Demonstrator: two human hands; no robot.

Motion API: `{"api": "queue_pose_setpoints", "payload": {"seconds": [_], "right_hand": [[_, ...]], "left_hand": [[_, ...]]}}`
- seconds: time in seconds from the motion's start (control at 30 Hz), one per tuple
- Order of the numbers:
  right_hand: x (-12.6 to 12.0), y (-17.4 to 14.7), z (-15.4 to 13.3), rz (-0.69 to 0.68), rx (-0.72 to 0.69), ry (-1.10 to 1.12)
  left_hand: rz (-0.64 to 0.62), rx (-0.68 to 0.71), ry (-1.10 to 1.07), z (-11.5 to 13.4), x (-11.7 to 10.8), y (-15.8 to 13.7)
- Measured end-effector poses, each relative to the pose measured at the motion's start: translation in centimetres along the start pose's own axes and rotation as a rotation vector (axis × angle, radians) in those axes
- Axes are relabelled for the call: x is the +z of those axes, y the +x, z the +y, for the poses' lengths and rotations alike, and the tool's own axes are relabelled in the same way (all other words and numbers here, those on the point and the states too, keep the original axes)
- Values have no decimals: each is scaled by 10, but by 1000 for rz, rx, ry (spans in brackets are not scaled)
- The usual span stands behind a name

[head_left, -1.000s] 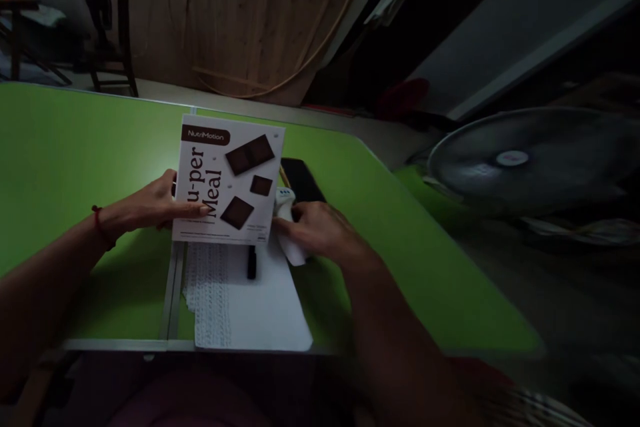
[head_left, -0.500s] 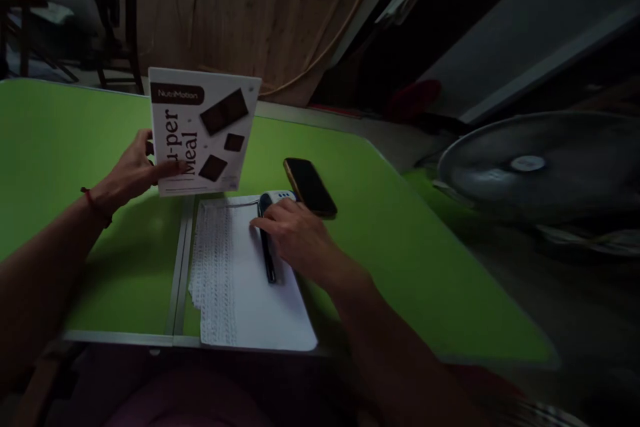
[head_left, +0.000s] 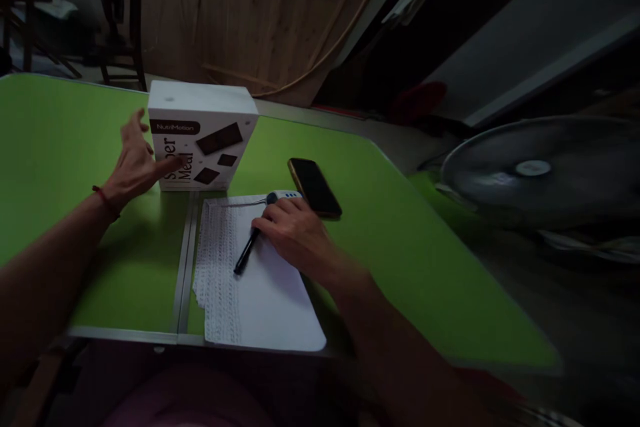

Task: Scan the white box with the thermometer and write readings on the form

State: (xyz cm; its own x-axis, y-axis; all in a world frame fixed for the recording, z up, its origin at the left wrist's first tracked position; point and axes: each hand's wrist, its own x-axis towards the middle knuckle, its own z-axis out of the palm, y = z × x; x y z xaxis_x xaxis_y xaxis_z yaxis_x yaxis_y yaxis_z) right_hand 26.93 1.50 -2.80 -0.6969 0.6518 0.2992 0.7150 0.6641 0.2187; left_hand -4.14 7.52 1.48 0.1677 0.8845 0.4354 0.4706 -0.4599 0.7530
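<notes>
A white NutriMotion box [head_left: 213,99] with brown pictures of bars stands upright on the green table. At its left side is my left hand [head_left: 134,163], its fingers spread and the thumb reaching across the front face. My right hand [head_left: 297,233] rests over the upper part of a sheet of paper [head_left: 270,307], fingers closed on the end of a black pen [head_left: 246,253]. The pen's other end points down-left over the paper. Dense rows of handwriting fill the paper's left part. A small white object with blue dots [head_left: 290,194] shows partly beyond my right fingers; its kind is unclear.
A dark smartphone [head_left: 315,187] lies right of the paper. A metal seam [head_left: 183,293] crosses the green table [head_left: 400,267]. Off the right edge stands a large round fan [head_left: 533,167]. Behind the table are a chair [head_left: 135,33] and a wooden panel [head_left: 260,13].
The box has gone from being held up, tilted, to standing on the table, and my left fingers have spread away from it. The pen's lower end has swung left under my right hand.
</notes>
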Motion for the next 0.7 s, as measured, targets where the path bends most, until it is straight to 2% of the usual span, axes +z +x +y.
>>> {"api": "queue_pose_setpoints", "payload": {"seconds": [0.07,0.1,0.17,0.2,0.23,0.3,0.33,0.4,0.47,0.57,0.7], "right_hand": [[1,1,0,58,23,104],[2,2,-1,112,56,200],[0,2,-4,262,202,457],[-2,3,-7,358,318,596],[-4,4,-10,452,443,734],[-10,6,-17,578,655,1007],[-13,8,-21,591,721,1136],[-17,13,-28,521,781,1342],[-18,16,-34,419,826,1416],[-11,18,-40,359,891,1399],[4,16,-41,344,936,1338]], "left_hand": [[331,170,195,9,4,-7],[421,273,267,14,7,-11],[419,449,372,25,18,-20],[329,472,407,30,24,-24],[147,493,421,35,31,-29],[-288,446,454,44,44,-37],[-449,419,484,47,50,-41],[-644,386,512,54,58,-47],[-752,346,544,60,63,-50],[-853,262,626,67,63,-50],[-847,203,652,70,60,-48]]}}
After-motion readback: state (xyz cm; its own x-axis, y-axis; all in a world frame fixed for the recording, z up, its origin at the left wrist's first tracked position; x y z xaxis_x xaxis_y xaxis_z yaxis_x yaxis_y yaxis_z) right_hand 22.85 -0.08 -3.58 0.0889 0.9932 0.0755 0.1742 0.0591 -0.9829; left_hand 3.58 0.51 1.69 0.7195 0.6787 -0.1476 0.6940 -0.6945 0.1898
